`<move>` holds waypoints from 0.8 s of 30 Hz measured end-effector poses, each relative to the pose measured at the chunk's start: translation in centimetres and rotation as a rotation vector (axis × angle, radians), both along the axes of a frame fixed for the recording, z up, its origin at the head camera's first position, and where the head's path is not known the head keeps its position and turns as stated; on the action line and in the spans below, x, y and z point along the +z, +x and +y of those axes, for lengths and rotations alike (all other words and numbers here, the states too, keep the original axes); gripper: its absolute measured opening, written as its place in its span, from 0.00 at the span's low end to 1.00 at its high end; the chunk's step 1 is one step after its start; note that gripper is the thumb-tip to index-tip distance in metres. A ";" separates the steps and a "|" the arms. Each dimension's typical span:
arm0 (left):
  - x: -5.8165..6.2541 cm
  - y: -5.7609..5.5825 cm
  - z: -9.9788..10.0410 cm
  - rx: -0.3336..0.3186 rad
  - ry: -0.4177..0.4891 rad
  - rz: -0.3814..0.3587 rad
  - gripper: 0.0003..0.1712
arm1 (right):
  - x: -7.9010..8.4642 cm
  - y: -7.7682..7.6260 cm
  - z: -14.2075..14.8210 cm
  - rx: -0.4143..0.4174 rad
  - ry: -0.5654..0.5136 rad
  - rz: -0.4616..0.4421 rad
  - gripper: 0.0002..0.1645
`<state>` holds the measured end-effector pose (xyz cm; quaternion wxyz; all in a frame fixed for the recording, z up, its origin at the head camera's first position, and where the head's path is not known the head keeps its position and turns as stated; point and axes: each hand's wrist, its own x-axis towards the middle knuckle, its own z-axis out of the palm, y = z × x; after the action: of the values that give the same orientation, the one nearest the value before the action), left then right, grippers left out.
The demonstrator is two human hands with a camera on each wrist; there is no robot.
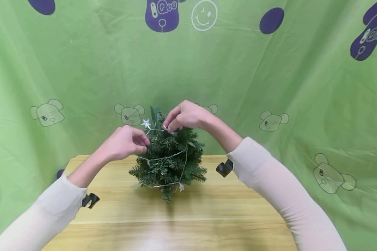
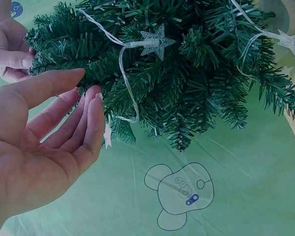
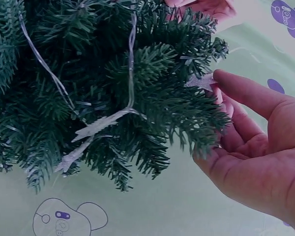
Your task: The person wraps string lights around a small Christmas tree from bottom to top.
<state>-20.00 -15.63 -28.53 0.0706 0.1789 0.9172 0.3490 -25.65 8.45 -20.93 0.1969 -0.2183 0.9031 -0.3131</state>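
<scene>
A small green artificial Christmas tree (image 1: 164, 160) stands on the table, wound with a clear-wired string of star lights (image 1: 166, 158). At its upper right, my right hand (image 1: 188, 115) pinches one star light (image 3: 200, 82) between thumb and fingers, close to the treetop. My left hand (image 1: 125, 142) is at the tree's left side, fingers loosely bent, their tips right at the needles (image 2: 118, 93) with nothing seen between them. A star (image 1: 146, 123) sticks out at the upper left, just above that hand. Another star (image 1: 181, 187) hangs low at the front.
The wooden table (image 1: 176, 226) lies under the tree. Behind and around it hangs a green cloth (image 1: 232, 76) printed with bear heads and purple shapes. Small black devices (image 1: 224, 168) are worn at both cuffs.
</scene>
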 end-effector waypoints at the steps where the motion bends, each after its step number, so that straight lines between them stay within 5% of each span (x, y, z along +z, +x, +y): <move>1: 0.0 0.0 0.0 -0.001 0.001 0.000 0.12 | -0.1 0.0 0.1 -0.003 -0.009 -0.001 0.12; 16: -0.1 0.3 0.0 -0.018 0.011 -0.006 0.11 | -1.2 0.4 0.2 -0.081 -0.090 0.014 0.10; 24: 0.0 0.1 0.1 -0.018 0.009 0.009 0.11 | -1.3 0.9 -0.7 -0.104 -0.070 0.128 0.12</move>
<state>-19.87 -15.54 -28.56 0.0686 0.1890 0.9143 0.3515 -24.73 7.79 -22.22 0.1146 -0.1974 0.9124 -0.3397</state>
